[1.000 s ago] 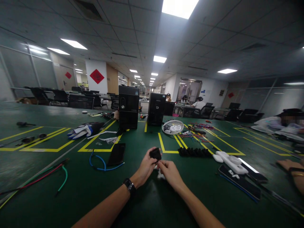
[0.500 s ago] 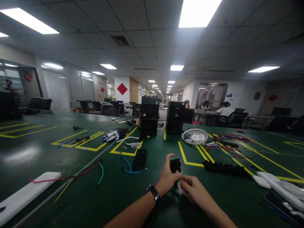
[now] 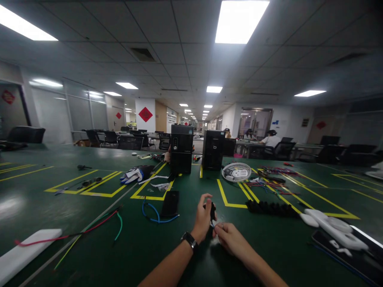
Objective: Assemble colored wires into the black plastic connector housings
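Note:
My left hand [image 3: 202, 221], with a dark watch on its wrist, is closed around a small black block [image 3: 213, 211], whose exact kind I cannot make out. Its edge is turned towards me and the fingers hide part of it. Just below the block, my right hand [image 3: 229, 238] pinches a thin blue wire [image 3: 213, 224] close to its lower end. Both hands are held above the green table [image 3: 167, 251]. Left of them lies a flat black rectangular piece [image 3: 170, 204], with a bent blue wire [image 3: 155, 218] beside it.
Two black computer towers [image 3: 181, 153] [image 3: 213, 151] stand ahead. A white round basket [image 3: 236, 172], a row of black blocks [image 3: 271, 208] and white housings [image 3: 332, 227] lie to the right. Gloves [image 3: 136, 174], red and green wires [image 3: 89, 229] and a white bar [image 3: 30, 251] lie left.
The black block has turned from showing its broad face to a narrower side. My right hand stays by its lower end. The whole view has shifted slightly to the right.

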A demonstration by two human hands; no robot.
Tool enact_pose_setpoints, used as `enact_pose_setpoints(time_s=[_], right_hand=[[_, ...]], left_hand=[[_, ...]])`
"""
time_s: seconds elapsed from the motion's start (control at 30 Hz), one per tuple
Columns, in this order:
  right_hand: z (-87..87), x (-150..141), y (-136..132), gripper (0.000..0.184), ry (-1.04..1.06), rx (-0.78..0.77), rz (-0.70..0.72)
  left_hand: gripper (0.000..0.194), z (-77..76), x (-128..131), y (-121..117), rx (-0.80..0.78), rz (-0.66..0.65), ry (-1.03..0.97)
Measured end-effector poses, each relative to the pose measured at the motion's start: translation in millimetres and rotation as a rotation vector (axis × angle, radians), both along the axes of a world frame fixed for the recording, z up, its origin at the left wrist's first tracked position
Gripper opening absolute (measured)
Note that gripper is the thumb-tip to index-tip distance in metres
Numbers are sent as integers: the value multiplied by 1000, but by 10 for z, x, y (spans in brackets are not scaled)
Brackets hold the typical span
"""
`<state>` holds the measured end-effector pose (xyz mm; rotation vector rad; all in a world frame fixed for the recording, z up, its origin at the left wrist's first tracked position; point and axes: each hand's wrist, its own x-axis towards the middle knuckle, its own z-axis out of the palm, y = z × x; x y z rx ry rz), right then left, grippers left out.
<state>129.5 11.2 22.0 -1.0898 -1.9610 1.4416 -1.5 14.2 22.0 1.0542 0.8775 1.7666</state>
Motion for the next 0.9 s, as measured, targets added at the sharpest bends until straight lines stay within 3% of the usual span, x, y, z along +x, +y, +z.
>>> enact_pose_setpoints(time_s=[0.1, 0.17, 0.27, 0.37, 0.47, 0.53, 0.67, 0.77, 0.83, 0.9], right_hand=[[169, 15, -37, 34, -79, 63, -47], [239, 5, -87, 34, -117, 213, -88], [205, -64, -188, 36, -139, 479, -161], [191, -121, -239, 37, -215, 586, -169], [338, -112, -191, 38, -312, 613, -122], [409, -88, -146, 39, -343, 618, -110], [220, 19, -176, 41, -356, 571, -115], [116, 91, -220, 43, -341, 506, -115], [253, -7, -224, 42, -276, 471, -134], [514, -290, -243, 43, -182, 423, -105]], left_hand=[[50, -7, 84, 39, -41, 12, -68], [53, 18, 127, 75, -124, 4, -238], [56, 73, 124, 124, -233, 14, -462], [52, 103, 56, 129, -179, 83, -424], [45, 113, 5, 117, -26, 117, -213], [40, 125, -26, 147, 1, 101, -206], [33, 141, -246, 294, -117, 166, -508], [32, 73, -433, 354, -143, 215, -550], [37, -20, -412, 335, -165, 163, -505], [42, -122, -262, 275, -189, 54, -431]])
